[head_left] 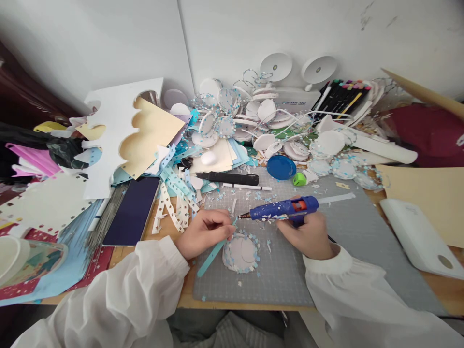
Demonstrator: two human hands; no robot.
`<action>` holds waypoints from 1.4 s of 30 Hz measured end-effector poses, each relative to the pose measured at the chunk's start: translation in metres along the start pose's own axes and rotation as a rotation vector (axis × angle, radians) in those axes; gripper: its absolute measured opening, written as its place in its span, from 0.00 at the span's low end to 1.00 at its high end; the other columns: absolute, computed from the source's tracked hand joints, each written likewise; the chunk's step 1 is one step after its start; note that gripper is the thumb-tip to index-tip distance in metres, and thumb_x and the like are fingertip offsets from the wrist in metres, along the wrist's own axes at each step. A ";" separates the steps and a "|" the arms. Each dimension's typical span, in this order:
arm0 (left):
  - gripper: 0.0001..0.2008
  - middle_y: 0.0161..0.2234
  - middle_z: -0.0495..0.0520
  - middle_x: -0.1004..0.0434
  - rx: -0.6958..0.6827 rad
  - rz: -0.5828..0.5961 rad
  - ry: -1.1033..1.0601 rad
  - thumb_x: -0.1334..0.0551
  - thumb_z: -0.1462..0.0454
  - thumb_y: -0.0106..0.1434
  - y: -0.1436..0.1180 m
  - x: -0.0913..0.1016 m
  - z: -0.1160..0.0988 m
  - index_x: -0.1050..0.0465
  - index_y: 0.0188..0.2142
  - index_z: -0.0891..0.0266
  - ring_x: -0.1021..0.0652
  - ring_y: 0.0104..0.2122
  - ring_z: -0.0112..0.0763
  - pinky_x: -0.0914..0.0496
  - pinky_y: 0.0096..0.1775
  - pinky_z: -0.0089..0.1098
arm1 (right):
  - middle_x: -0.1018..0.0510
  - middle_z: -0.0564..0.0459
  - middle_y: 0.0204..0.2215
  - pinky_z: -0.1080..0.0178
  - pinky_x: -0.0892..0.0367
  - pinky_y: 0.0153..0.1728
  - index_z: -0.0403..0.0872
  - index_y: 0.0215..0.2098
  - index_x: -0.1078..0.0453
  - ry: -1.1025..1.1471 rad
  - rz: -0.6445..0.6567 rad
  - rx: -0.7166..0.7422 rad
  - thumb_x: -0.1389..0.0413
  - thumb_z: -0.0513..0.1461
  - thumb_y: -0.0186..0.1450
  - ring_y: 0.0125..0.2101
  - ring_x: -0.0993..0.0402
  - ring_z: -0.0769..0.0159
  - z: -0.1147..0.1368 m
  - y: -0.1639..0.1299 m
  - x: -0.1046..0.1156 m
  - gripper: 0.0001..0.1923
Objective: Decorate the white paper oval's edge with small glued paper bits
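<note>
My right hand [308, 237] is wrapped round the handle of a blue hot glue gun [273, 210], its nozzle pointing left. A white glue stick [337, 198] sticks out of its back end. My left hand [208, 233] is closed in a pinch near the nozzle tip. What the pinch holds is too small to make out, though light blue bits show at the fingertips. Just below, a white paper disc [241, 253] edged with small blue and white stars lies on the grey cutting mat [279, 285]. A teal paper strip [211, 261] lies beside it, under my left hand.
A black utility knife [232, 178], a blue lid [281, 167] and a green sharpener-like piece [299, 179] lie behind my hands. Piled star-edged discs [224, 126] fill the back. A dark phone [132, 211] lies left, a white device [420, 237] right.
</note>
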State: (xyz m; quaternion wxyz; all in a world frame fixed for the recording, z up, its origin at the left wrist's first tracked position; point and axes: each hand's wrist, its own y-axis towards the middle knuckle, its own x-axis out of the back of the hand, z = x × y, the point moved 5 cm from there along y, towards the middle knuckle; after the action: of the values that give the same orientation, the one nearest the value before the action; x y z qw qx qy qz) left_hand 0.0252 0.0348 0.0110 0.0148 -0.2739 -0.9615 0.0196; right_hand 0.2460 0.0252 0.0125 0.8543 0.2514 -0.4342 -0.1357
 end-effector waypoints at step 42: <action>0.12 0.23 0.49 0.32 0.028 -0.026 -0.142 0.38 0.64 0.61 0.000 0.003 0.008 0.24 0.22 0.65 0.33 0.26 0.25 0.40 0.32 0.29 | 0.24 0.46 0.30 0.52 0.34 0.31 0.49 0.36 0.34 -0.460 0.318 -0.037 0.52 0.52 0.65 0.29 0.26 0.53 0.003 -0.064 0.079 0.16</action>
State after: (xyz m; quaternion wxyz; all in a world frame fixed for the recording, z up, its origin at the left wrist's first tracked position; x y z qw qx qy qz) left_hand 0.0220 0.0360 0.0035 -0.0495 -0.2592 -0.9631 0.0525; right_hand 0.2896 -0.0653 0.0319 0.7481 0.1272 -0.6484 -0.0613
